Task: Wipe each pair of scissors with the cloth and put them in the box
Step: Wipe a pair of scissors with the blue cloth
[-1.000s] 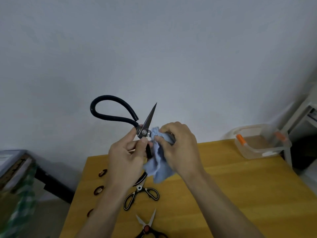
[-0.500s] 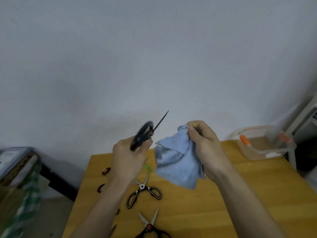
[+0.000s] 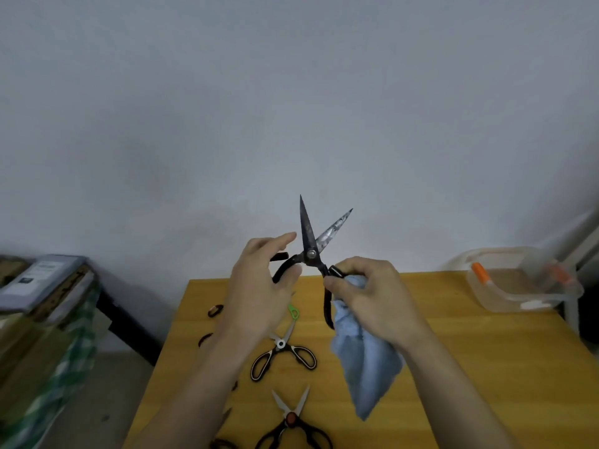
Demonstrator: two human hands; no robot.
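A: Spreading the blades now? Half a second ago the big black scissors [image 3: 311, 251] sat only in the left hand [image 3: 259, 286].

B: Yes. Now held above the bench [image 3: 453, 351], right hand [image 3: 372, 293] gripping one handle with the cloth [image 3: 366, 367], left curled round the other. Wiping looks unfinished; box [image 3: 518, 283] waits.

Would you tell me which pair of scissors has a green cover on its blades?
The black-handled scissors lying just below the left hand; the other pairs show bare blades.

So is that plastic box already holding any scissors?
No, the box at the table's far right corner looks empty, while the big scissors are between both hands and others lie on the table.
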